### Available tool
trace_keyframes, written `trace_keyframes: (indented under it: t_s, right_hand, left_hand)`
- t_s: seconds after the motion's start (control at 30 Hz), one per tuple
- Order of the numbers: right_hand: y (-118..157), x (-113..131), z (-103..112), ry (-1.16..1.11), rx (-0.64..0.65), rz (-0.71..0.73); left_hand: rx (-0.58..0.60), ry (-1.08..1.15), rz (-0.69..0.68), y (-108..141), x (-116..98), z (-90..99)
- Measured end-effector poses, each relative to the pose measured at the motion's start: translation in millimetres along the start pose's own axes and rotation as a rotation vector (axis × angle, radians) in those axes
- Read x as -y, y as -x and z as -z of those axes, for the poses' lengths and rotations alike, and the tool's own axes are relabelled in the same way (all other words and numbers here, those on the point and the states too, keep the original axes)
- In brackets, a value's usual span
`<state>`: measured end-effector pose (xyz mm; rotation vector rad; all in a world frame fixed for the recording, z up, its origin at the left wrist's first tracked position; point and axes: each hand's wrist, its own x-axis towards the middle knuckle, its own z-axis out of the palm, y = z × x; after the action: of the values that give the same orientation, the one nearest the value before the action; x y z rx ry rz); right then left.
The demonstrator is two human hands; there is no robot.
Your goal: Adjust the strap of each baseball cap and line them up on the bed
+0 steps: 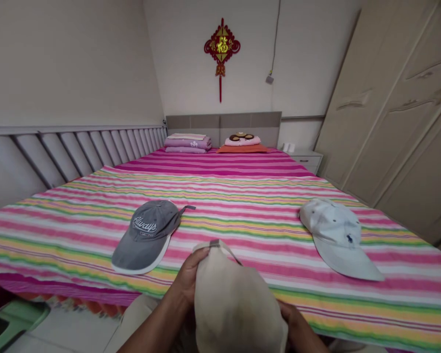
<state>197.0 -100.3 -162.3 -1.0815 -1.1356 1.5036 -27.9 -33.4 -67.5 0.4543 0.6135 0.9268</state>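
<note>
Close to me, at the near edge of the bed, a beige cap is held up between both hands. My left hand grips its upper left edge, thumb on top near a small grey strap piece. At the cap's lower right side is my right hand, closed on its edge with most fingers hidden behind the fabric. A grey cap with white lettering lies on the bed to the left, brim toward me. To the right lies a white cap with a small dark emblem, its brim pointing right and toward me.
The bed's striped sheet spreads ahead. Folded purple bedding and a pink and orange stack sit by the headboard. A railing runs along the left, a wardrobe stands right, and a green stool is lower left.
</note>
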Motion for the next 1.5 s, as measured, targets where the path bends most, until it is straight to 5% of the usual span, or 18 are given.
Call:
trace_keyframes:
  t_s: [0.1,0.2,0.3,0.5,0.8,1.0,1.2,1.27,1.4,1.5]
  right_hand:
    - [-7,39,0,0.051,-0.191,0.088]
    - [-7,78,-20,0.157,-0.070,0.181]
    - [-5,97,-47,0.114,0.112,0.124]
    - [-7,87,-65,-0.178,0.185,0.022]
    - [-3,89,-66,-0.179,0.143,-0.007]
    - [-5,84,-67,-0.219,-0.001,0.037]
    - [-13,85,-52,-0.616,-0.240,0.104]
    - [-12,86,-48,-0.535,-0.192,0.088]
    - [-4,86,-52,-0.156,0.147,-0.022]
    - [-1,87,-58,-0.060,0.190,-0.045]
  left_hand:
    - [0.028,-0.129,-0.005,5,10,-3.6]
    - [0.047,-0.226,-0.076,8,18,-12.0]
    - [0.024,-0.313,-0.081,11,22,-16.3]
    - [-0.017,-0.387,-0.062,12,19,-8.0]
    - [0.090,-0.269,0.012,9,26,-11.0]
    - [0.046,-0.342,-0.013,11,27,-20.9]
    - [0.041,-0.224,-0.061,10,21,-14.3]
    - [0.042,-0.211,-0.063,7,22,-11.8]
    - [0.100,-0.222,-0.060,0,28,-10.6]
    - [0.144,-0.228,-0.034,-2,29,-8.9]
